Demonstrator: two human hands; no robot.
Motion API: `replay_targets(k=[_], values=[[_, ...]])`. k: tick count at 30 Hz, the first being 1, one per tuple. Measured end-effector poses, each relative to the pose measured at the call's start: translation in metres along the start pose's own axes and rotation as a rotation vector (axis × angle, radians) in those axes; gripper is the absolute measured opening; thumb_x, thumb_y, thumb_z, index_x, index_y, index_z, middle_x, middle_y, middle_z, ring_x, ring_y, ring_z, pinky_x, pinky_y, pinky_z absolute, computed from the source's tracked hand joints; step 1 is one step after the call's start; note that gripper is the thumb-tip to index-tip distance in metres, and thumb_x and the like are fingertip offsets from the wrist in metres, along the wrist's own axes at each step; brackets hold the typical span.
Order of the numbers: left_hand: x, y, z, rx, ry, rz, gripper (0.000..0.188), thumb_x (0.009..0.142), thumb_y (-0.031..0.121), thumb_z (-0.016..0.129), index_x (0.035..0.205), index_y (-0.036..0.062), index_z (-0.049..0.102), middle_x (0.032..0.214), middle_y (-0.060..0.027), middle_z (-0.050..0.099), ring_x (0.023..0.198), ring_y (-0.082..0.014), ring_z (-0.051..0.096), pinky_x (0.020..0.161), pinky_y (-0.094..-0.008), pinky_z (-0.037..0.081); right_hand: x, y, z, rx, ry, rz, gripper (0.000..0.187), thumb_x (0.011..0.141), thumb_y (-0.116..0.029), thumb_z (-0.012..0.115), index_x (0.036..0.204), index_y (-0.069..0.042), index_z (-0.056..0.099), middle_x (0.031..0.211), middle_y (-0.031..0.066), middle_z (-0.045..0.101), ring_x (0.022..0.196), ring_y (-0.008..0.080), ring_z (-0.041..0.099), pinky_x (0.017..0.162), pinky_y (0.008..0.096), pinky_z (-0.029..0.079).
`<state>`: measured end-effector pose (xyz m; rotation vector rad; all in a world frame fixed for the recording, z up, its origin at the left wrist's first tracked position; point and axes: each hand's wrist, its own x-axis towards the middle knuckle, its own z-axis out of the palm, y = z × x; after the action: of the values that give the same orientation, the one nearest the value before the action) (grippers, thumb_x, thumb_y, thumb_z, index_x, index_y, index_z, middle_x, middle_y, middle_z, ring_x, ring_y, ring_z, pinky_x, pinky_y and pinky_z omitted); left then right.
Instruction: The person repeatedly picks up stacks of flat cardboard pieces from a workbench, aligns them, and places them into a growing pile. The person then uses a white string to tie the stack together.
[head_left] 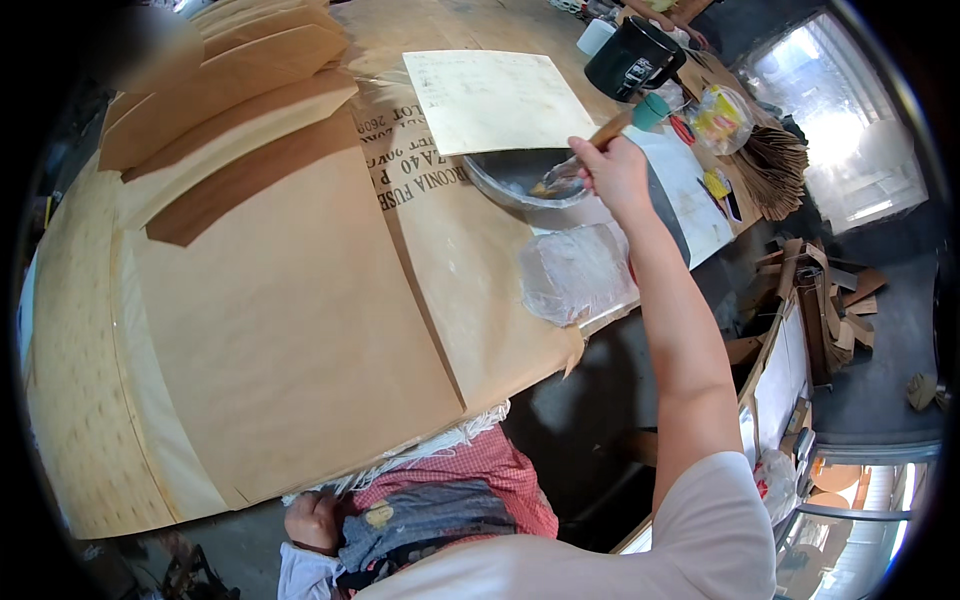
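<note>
My right hand [612,172] is closed around the wooden handle of a brush [610,131]. The brush slants down to the left, its bristle end inside a shallow bowl [500,192]. A pale, stained sheet [495,100] covers the far part of the bowl. Just nearer than the bowl lies a clear plastic bag [577,275] with whitish contents. My left hand [313,521] hangs low beside my lap at the table's near edge, its fingers curled; whatever they hold, if anything, is hidden. Large brown paper sheets [290,330] lie across the table before me.
Folded brown paper [235,90] is stacked at the far left. A dark mug [635,60] stands at the far right, near a bundle of brown paper pieces [762,172]. Another person's arm [672,18] shows at the top. Cardboard scraps [825,305] lie at the right.
</note>
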<state>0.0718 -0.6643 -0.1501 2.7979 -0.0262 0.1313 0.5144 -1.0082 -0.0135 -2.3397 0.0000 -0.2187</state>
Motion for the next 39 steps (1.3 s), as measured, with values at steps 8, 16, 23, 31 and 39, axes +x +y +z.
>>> replay_targets(k=[8,16,23,31,39], values=[[-0.03,0.003,-0.009,-0.032,0.107,-0.079,0.005,0.062,0.002,0.059,0.061,0.0058,0.056,0.062,-0.0098,0.047,0.06,-0.0294,0.049,0.053,-0.0406,0.038,0.015,-0.054,-0.004,-0.575,-0.009,-0.22,0.049,0.079,-0.042,0.052,0.081,0.007,0.059,0.084,0.0231,0.061,0.08,0.036,0.059,0.072,0.0383,0.045],[-0.044,0.017,-0.074,-0.917,-0.098,-0.589,0.005,0.076,0.004,0.055,0.074,0.0027,0.051,0.07,-0.0127,0.053,0.055,-0.029,0.05,0.051,-0.0336,0.043,-0.256,-0.135,0.013,0.549,-0.24,-0.449,0.014,0.075,-0.009,0.064,0.086,-0.001,0.063,0.066,0.0018,0.057,0.055,0.0073,0.048,0.048,0.0206,0.036],[-0.011,0.005,-0.101,0.208,0.113,-0.202,0.006,0.062,0.002,0.055,0.065,0.0004,0.05,0.114,-0.0123,0.055,0.065,-0.0229,0.05,0.055,-0.0324,0.043,-0.297,-0.17,0.1,0.331,-0.559,-0.999,0.02,0.067,-0.002,0.069,0.086,-0.001,0.063,0.075,0.0094,0.062,0.056,0.0205,0.053,0.05,0.028,0.042],[0.007,-0.013,-0.076,0.19,0.103,-0.18,0.006,0.063,0.006,0.053,0.065,0.0006,0.052,0.122,-0.0141,0.049,0.074,-0.0195,0.053,0.056,-0.0305,0.046,-0.299,-0.181,0.127,0.221,-0.616,-0.993,0.018,0.069,-0.003,0.067,0.085,-0.005,0.059,0.068,0.0103,0.057,0.057,0.0254,0.054,0.05,0.0315,0.044],[0.008,-0.012,-0.073,0.193,0.06,-0.185,0.006,0.063,0.007,0.054,0.063,0.0012,0.05,0.123,-0.0153,0.048,0.073,-0.0204,0.053,0.056,-0.0308,0.046,-0.313,-0.18,0.137,0.293,-0.662,-0.798,0.013,0.07,-0.004,0.066,0.083,-0.002,0.061,0.071,0.012,0.06,0.061,0.0258,0.057,0.055,0.0286,0.047]])
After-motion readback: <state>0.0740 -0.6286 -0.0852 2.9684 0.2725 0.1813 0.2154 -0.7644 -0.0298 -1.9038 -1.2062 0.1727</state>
